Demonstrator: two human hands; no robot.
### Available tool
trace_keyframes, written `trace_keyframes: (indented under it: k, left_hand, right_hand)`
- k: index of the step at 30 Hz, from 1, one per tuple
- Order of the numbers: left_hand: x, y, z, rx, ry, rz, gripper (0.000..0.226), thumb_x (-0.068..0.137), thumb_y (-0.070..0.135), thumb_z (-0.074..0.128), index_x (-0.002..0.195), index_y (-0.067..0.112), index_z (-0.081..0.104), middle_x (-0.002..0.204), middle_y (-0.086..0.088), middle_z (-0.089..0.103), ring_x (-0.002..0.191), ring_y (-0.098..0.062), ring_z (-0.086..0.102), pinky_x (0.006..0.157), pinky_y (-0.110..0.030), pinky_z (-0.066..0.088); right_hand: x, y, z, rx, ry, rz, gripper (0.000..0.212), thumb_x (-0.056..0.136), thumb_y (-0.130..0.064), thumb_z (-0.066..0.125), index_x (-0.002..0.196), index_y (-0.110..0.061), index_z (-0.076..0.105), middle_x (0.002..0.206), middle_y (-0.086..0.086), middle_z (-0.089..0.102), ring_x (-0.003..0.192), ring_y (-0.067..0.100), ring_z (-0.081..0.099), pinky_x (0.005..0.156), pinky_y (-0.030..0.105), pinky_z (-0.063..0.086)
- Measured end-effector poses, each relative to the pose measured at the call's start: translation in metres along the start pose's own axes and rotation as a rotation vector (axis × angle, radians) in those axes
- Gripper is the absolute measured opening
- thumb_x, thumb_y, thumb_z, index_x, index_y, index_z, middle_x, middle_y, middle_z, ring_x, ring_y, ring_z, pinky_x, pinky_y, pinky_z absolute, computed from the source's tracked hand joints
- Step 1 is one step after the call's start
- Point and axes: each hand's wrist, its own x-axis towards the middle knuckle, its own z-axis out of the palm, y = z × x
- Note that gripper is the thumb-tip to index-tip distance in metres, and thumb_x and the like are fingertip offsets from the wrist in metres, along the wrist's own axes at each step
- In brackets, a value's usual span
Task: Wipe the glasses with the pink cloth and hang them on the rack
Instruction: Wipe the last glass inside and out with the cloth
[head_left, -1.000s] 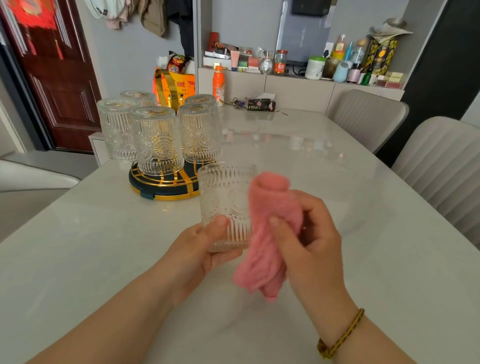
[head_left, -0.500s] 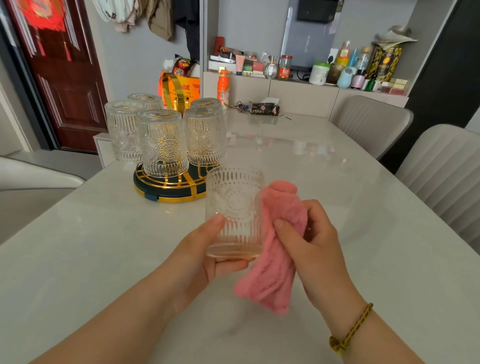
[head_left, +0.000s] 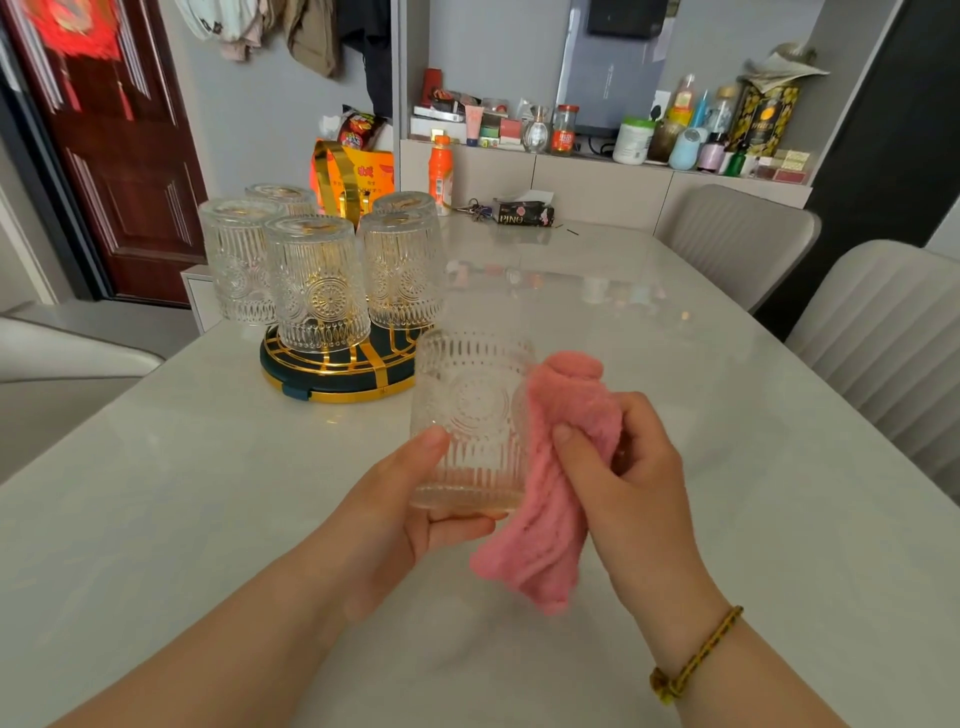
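My left hand (head_left: 405, 509) grips an embossed clear glass (head_left: 470, 415) by its base, upright above the table. My right hand (head_left: 628, 483) holds the pink cloth (head_left: 556, 483) pressed against the glass's right side; the cloth's loose end hangs below. Behind and to the left stands a round dark green rack with gold wires (head_left: 337, 374). Several matching glasses (head_left: 317, 283) hang upside down on it.
The pale marble table (head_left: 675, 364) stretches ahead. An orange bottle (head_left: 440, 171), keys and a dark packet (head_left: 524, 214) lie at its far end. Two grey chairs (head_left: 878, 332) stand along the right side. A cluttered shelf (head_left: 623, 156) runs along the back wall.
The glass and cloth have shifted slightly right and down in view. My right hand has slid the cloth lower along the glass's right side. The rack's glasses have not moved.
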Motion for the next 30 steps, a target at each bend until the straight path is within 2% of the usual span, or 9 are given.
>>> trace_keyframes:
  k: [3, 5, 9, 14, 18, 21, 24, 26, 30]
  left_hand:
    - [0.002, 0.003, -0.004, -0.038, 0.052, 0.027, 0.061, 0.053, 0.052, 0.062, 0.103, 0.018, 0.062, 0.097, -0.01, 0.073, 0.083, -0.022, 0.07, 0.079, -0.037, 0.054]
    - [0.002, 0.003, -0.005, 0.026, 0.061, 0.038, 0.068, 0.05, 0.054, 0.06, 0.107, 0.017, 0.06, 0.097, -0.01, 0.072, 0.084, -0.022, 0.07, 0.079, -0.037, 0.055]
    - [0.0, -0.002, 0.001, 0.151, -0.015, 0.037, 0.093, 0.038, 0.064, 0.079, 0.113, 0.013, 0.059, 0.102, -0.01, 0.071, 0.091, -0.024, 0.069, 0.073, -0.032, 0.057]
    - [-0.001, -0.003, 0.001, 0.072, -0.06, 0.025, 0.085, 0.031, 0.068, 0.078, 0.103, 0.024, 0.066, 0.104, -0.007, 0.071, 0.093, -0.023, 0.069, 0.076, -0.033, 0.057]
    - [-0.001, 0.0, 0.0, -0.015, -0.062, 0.049, 0.072, 0.032, 0.066, 0.079, 0.094, 0.028, 0.073, 0.105, -0.009, 0.071, 0.092, -0.024, 0.069, 0.076, -0.033, 0.057]
    - [0.0, 0.002, -0.003, -0.038, -0.009, 0.035, 0.065, 0.039, 0.058, 0.079, 0.095, 0.026, 0.071, 0.099, -0.006, 0.073, 0.087, -0.02, 0.07, 0.073, -0.031, 0.058]
    - [0.003, 0.001, -0.006, -0.036, 0.022, 0.031, 0.071, 0.039, 0.058, 0.079, 0.1, 0.024, 0.067, 0.1, -0.008, 0.072, 0.087, -0.022, 0.07, 0.078, -0.034, 0.057]
    - [0.003, 0.001, -0.005, -0.053, -0.003, 0.019, 0.072, 0.034, 0.063, 0.08, 0.097, 0.028, 0.071, 0.104, -0.008, 0.071, 0.09, -0.022, 0.069, 0.082, -0.036, 0.056]
    - [0.002, 0.0, -0.007, -0.038, 0.008, -0.013, 0.065, 0.056, 0.059, 0.063, 0.115, 0.031, 0.059, 0.112, 0.0, 0.069, 0.103, -0.017, 0.065, 0.092, -0.04, 0.05]
  right_hand:
    - [-0.007, 0.002, 0.006, -0.057, -0.104, -0.027, 0.016, 0.071, -0.013, 0.06, 0.067, -0.012, 0.045, 0.056, -0.006, 0.048, 0.049, 0.003, 0.044, 0.046, 0.01, 0.036]
    - [-0.01, -0.004, 0.009, -0.143, -0.114, -0.204, 0.016, 0.06, -0.023, 0.055, 0.068, -0.012, 0.045, 0.068, 0.0, 0.049, 0.061, 0.005, 0.047, 0.054, 0.009, 0.038]
    - [-0.008, -0.01, 0.004, -0.213, -0.096, -0.468, 0.014, 0.062, -0.019, 0.049, 0.075, -0.022, 0.047, 0.084, -0.012, 0.046, 0.082, -0.007, 0.047, 0.071, 0.003, 0.038]
    - [-0.002, -0.005, -0.003, -0.022, 0.064, -0.227, 0.017, 0.074, -0.019, 0.061, 0.077, -0.034, 0.052, 0.08, -0.016, 0.058, 0.073, -0.002, 0.055, 0.064, 0.009, 0.044]
    - [-0.003, 0.001, 0.002, -0.004, 0.001, -0.044, 0.027, 0.079, -0.003, 0.062, 0.07, -0.025, 0.049, 0.061, -0.017, 0.057, 0.053, -0.004, 0.048, 0.051, 0.008, 0.039]
    - [-0.009, 0.001, 0.007, -0.026, -0.081, -0.091, 0.013, 0.066, -0.019, 0.062, 0.069, -0.018, 0.05, 0.065, -0.005, 0.053, 0.057, 0.001, 0.047, 0.052, 0.009, 0.039]
    - [-0.011, 0.001, 0.009, -0.078, -0.115, -0.185, 0.017, 0.06, -0.029, 0.054, 0.074, -0.02, 0.051, 0.081, 0.005, 0.055, 0.07, 0.006, 0.051, 0.062, 0.012, 0.042]
    - [-0.01, 0.0, 0.009, -0.021, -0.084, -0.141, 0.014, 0.063, -0.025, 0.059, 0.076, -0.024, 0.053, 0.078, -0.003, 0.056, 0.068, 0.002, 0.051, 0.062, 0.011, 0.042]
    - [-0.009, 0.005, 0.01, 0.068, -0.082, -0.049, 0.013, 0.068, -0.019, 0.057, 0.076, -0.028, 0.053, 0.069, -0.019, 0.057, 0.058, -0.004, 0.05, 0.055, 0.008, 0.041]
